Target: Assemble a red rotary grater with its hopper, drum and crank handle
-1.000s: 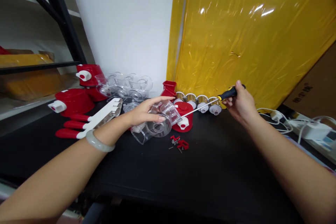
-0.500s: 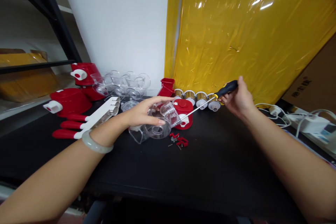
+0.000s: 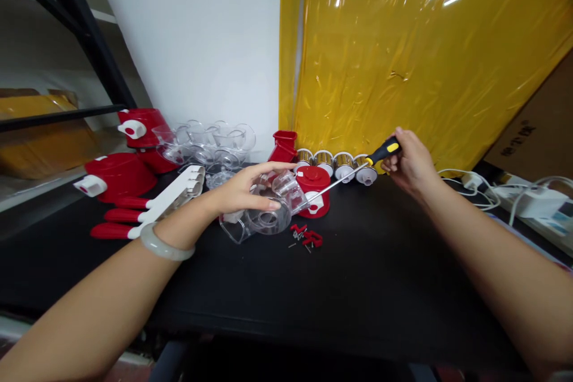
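Two bare hands work over a black counter (image 3: 313,304), forearms coming in from the near edge, with a pale bangle (image 3: 166,243) on the left wrist. Nearest loose items are a small heap of red clips and screws (image 3: 307,239), just in front of the work. The left hand (image 3: 248,191) lies over a clear housing (image 3: 264,218) at centre of the counter, fingers and thumb closed round its upper part, pinning it down. The right hand (image 3: 409,164) is closed round the black-and-yellow handle of a screwdriver (image 3: 353,175). The long shaft slants down-left, with its tip at the housing's right side by a red cap part (image 3: 314,191); the exact seat of the tip is not discernible. Risks, as judged: at this shallow angle the tip could skid off what it bears on and score the clear plastic, or jab the left fingertips close by. The housing may roll under side load. A wrist sweep would scatter the screws. Behind, a row of metal drums (image 3: 342,164) sits just under the handle and crowds the right hand. Further back are a red chute (image 3: 285,146) and spare clear shells (image 3: 210,143). Red bases (image 3: 119,174) and white-and-red handles (image 3: 152,206) lie to the left, cables and adapters (image 3: 528,200) to the right, and yellow film (image 3: 425,59) hangs at the back.
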The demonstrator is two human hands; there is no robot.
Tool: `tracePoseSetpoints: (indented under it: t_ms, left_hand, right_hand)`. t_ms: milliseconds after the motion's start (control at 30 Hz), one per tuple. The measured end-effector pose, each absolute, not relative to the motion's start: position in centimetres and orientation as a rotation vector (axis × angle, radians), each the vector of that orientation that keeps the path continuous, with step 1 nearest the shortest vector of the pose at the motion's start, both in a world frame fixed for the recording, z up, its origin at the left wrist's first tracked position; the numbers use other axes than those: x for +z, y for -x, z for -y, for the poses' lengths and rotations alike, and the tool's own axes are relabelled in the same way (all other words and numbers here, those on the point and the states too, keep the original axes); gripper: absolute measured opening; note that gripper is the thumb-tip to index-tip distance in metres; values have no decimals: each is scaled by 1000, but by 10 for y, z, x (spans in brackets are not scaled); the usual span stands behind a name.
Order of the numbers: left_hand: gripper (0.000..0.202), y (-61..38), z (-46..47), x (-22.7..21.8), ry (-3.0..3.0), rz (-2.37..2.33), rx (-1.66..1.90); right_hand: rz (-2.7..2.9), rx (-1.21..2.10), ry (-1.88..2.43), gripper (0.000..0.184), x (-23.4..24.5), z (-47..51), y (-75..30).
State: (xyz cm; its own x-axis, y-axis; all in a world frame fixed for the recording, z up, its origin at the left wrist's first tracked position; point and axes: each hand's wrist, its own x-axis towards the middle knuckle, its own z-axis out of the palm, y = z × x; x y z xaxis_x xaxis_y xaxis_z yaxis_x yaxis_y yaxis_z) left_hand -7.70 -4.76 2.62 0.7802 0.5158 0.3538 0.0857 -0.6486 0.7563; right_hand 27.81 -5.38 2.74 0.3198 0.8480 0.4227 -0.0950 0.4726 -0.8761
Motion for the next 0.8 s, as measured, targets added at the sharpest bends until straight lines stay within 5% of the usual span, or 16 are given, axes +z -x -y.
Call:
tracePoseSetpoints:
  t_ms: [233,533,800]
  left_hand:
    - [75,78,47,26,-2195,-476,720]
    - [73,78,45,25,-2186,-445,725]
    - [72,79,45,25,-2180,-441,716]
  right_hand:
    - [1036,763,940,37,26,50,-284]
    - [1118,706,814,16,29,58,-280]
    - [1132,792,810,34,31,62,-284]
